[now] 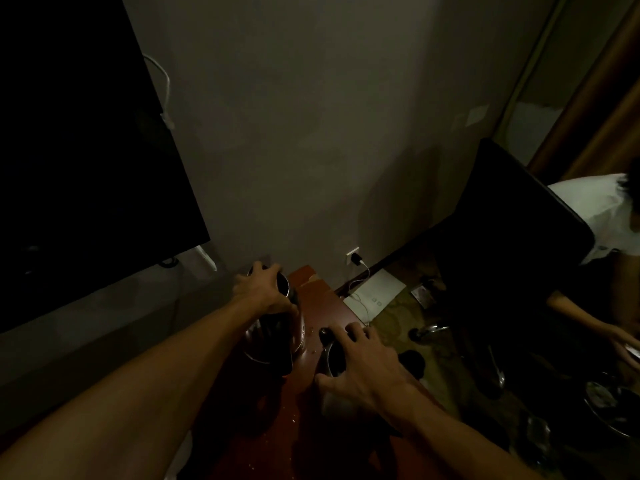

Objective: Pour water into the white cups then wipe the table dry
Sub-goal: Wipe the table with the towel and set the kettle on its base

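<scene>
Two hands: both are seen from above over a reddish table [322,303], in very dim light.
Left hand [258,289]: fingers are curled round the top of a steel kettle [277,341], whose body sits directly below the grip.
Right hand [367,362]: fingers and thumb are curled over a round dark object [334,358], just right of the kettle.
Step in hand: pouring is judged to be in preparation; no stream of water is seen.
Next move: the kettle must be lifted and tipped steadily over a cup mouth.
Droplets [313,350]: small glints are scattered on the table between the two grips, so wiping is left to do.
Hard to make out: no white cup can be identified with certainty; a pale shape under the right palm may be one. No cloth is seen.
Cut off: another person at the right edge is only partly shown.
</scene>
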`<state>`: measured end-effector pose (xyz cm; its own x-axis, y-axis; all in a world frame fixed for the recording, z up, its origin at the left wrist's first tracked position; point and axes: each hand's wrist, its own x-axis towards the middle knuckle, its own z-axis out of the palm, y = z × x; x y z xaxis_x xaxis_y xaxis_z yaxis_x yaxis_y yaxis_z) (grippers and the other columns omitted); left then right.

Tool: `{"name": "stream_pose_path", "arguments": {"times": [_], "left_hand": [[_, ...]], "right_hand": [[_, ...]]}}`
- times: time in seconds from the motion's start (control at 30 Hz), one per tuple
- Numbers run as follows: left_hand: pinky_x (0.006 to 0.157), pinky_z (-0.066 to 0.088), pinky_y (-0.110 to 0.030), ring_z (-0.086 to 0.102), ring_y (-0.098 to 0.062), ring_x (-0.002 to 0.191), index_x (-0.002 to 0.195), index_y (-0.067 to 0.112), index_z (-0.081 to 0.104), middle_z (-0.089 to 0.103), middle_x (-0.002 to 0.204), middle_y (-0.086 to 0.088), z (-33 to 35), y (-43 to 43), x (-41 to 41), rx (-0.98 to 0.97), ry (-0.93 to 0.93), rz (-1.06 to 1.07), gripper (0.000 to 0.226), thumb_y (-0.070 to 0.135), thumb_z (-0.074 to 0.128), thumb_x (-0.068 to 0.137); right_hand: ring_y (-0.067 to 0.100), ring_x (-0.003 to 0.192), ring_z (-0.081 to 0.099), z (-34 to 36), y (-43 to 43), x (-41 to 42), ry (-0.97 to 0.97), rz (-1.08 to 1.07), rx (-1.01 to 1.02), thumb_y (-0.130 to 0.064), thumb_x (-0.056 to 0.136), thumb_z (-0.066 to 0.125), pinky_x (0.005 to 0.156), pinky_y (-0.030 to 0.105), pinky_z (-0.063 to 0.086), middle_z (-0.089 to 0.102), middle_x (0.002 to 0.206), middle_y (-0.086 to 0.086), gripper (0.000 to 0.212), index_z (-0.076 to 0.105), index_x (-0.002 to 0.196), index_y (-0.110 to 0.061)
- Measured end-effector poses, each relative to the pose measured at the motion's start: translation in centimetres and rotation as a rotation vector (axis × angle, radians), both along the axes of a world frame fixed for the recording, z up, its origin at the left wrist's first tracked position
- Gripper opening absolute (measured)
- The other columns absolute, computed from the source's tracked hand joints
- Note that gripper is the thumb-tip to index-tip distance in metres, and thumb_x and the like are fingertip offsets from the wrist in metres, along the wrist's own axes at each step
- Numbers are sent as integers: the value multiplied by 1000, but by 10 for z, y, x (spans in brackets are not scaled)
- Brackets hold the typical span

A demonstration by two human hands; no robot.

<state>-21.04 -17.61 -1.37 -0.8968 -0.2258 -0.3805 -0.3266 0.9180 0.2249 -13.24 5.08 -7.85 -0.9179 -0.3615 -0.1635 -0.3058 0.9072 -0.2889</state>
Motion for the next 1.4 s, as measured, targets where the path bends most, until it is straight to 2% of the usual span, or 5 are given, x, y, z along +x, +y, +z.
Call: {"name": "stream_pose_path", "arguments": {"times": [0.53,0.73,0.9,1.13,1.4], "left_hand": [[102,44,-49,28,-40,136,148,36,34,31,149,1,1,-9,46,22,74,30,105,57,88,61],[99,46,-48,31,-39,133,146,36,36,34,145,2,5,-9,60,-11,80,39,103,58,88,60],[97,46,-46,33,-39,131,146,36,36,36,145,2,6,-18,69,-34,94,63,103,60,87,59],[105,41,-49,35,-40,136,149,32,35,36,149,-2,8,-38,79,-27,73,187,106,64,85,61],[107,42,-46,39,-37,135,151,28,34,37,149,-6,10,-43,81,-43,65,220,106,67,81,64]], "right_hand": [[26,134,32,9,2,2,-38,32,6,-99,55,30,96,53,46,32,151,-1,107,13,147,-47],[29,146,24,16,-23,-2,-13,140,-8,-97,60,42,113,67,12,26,160,4,118,7,154,-35],[27,139,36,25,-61,5,-57,324,-85,-87,68,53,117,62,11,37,152,1,106,11,152,-37],[25,143,36,20,-90,26,-65,331,-159,-92,67,44,112,69,-13,42,154,-6,105,10,153,-41],[16,123,56,11,-96,42,-63,327,-112,-75,87,39,114,58,-21,68,114,-8,78,20,152,-37]]}}
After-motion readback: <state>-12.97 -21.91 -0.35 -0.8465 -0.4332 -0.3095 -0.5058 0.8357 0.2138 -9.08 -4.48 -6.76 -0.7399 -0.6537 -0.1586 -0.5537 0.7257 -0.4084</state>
